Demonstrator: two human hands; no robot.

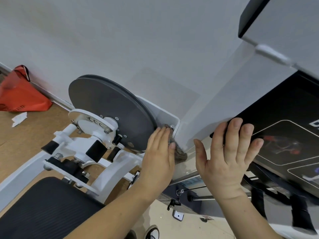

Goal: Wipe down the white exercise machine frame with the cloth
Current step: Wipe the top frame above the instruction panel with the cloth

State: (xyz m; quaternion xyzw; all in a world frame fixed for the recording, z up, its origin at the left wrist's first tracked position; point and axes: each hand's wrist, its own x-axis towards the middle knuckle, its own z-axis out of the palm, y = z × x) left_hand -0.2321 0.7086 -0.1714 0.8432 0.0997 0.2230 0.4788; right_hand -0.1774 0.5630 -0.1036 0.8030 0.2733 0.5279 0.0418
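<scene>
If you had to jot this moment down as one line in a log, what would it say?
step: wiping | left hand: flat, pressing cloth on white frame beside grey disc | right hand: open, braced on frame edge

The white exercise machine frame (215,100) runs as a broad, smooth painted column tilted across the view, with curved white brackets lower left beside a large grey disc. The cloth (179,151) is a small, bunched, grey-brown knitted rag, pressed against the column's lower edge just right of the disc, partly hidden.
</scene>
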